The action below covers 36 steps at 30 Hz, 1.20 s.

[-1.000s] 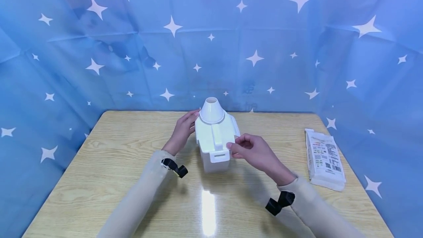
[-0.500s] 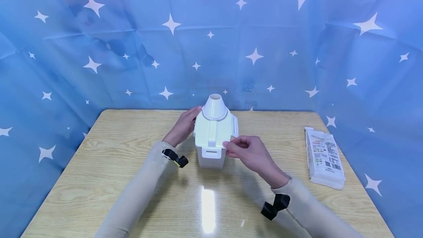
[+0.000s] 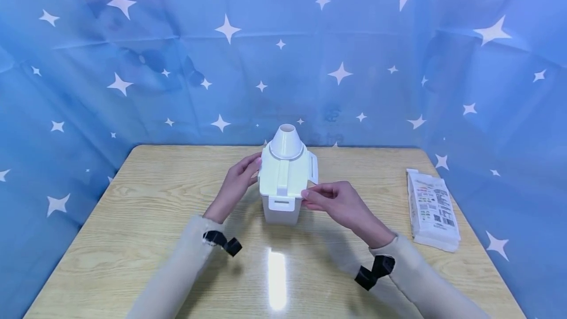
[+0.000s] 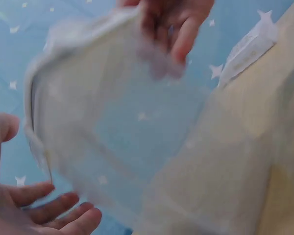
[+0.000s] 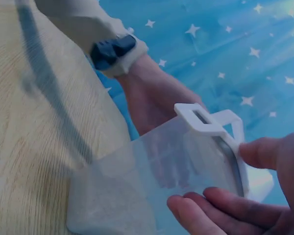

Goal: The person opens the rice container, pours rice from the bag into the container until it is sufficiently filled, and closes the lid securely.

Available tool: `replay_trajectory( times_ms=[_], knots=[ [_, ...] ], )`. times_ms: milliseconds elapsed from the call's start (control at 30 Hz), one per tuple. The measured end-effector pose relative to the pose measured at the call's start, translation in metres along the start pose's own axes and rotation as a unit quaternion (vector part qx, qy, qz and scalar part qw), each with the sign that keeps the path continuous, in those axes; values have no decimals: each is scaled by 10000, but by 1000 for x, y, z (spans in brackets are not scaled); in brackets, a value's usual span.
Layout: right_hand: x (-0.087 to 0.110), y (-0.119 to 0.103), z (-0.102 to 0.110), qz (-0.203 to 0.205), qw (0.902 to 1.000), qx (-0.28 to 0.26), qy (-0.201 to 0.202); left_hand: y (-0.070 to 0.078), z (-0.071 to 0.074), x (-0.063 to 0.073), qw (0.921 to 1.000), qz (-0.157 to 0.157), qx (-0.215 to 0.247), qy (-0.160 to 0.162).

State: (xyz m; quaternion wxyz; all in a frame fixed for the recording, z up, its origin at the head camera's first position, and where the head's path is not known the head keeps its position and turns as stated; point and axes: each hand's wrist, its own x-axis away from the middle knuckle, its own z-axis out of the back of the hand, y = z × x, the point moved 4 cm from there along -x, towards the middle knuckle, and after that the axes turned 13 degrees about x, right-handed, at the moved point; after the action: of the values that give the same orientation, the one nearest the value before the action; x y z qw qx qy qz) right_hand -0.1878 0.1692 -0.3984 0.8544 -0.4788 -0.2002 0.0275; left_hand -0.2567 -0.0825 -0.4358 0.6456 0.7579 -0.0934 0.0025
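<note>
A translucent plastic storage container (image 3: 281, 214) stands upright on the table, its white lid (image 3: 271, 178) in place. On the lid are a strap handle (image 3: 282, 176) and a white cone-shaped piece (image 3: 286, 143). The side latch (image 3: 313, 167) sticks out at the right; the front latch (image 3: 281, 204) hangs down. My right hand (image 3: 341, 203) holds the lid's near right corner, thumb at the edge and fingers below it, as the right wrist view also shows. My left hand (image 3: 232, 186) is beside the container's left side, fingertips near the lid edge, fingers loosely spread in the left wrist view.
A white printed bag (image 3: 433, 210) lies on the right of the wooden table (image 3: 146, 210). Behind the table's back edge hangs a blue curtain (image 3: 248, 68) with white stars.
The container has turned slightly, its front swinging to the left, with my right hand staying at its corner. My left hand has drawn back from the far left corner toward me.
</note>
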Motion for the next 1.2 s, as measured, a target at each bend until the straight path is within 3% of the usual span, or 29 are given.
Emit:
replay_trajectory(
  times_ms=[233, 300, 367, 433, 533, 633, 700, 767, 900, 1200],
  knots=[
    [-3, -2, -2, 91, 9998, -194, -49, 2, -3, 38, 9998, -173, 25, -18],
    [-3, -4, -1, 247, 9994, 178, 155, 3, -4, 48, 9990, -427, -120, -63],
    [-1, -8, 4, 619, 9933, 762, 605, 4, -6, 58, 9966, -757, -279, -139],
    [1, -13, 11, 1124, 9762, 1410, 1209, 4, -11, 65, 9922, -1144, -418, -249],
    [1, -21, 21, 2117, 9334, 2154, 1936, 3, -18, 73, 9860, -1465, -731, -320],
    [-4, -25, 26, 3108, 8914, 2630, 1990, 0, -23, 78, 9785, -1715, -1110, -302],
    [-8, -25, 28, 3591, 8720, 2809, 1783, -3, -26, 80, 9747, -1827, -1248, -303],
    [-12, -24, 30, 3858, 8637, 2869, 1514, -4, -28, 79, 9723, -1889, -1339, -325],
    [-16, -21, 30, 3979, 8656, 2769, 1253, -6, -26, 73, 9716, -1904, -1332, -444],
    [-15, -21, 24, 4228, 8433, 2761, 1837, -2, -10, 46, 9735, -1716, -907, -1208]
  ],
)
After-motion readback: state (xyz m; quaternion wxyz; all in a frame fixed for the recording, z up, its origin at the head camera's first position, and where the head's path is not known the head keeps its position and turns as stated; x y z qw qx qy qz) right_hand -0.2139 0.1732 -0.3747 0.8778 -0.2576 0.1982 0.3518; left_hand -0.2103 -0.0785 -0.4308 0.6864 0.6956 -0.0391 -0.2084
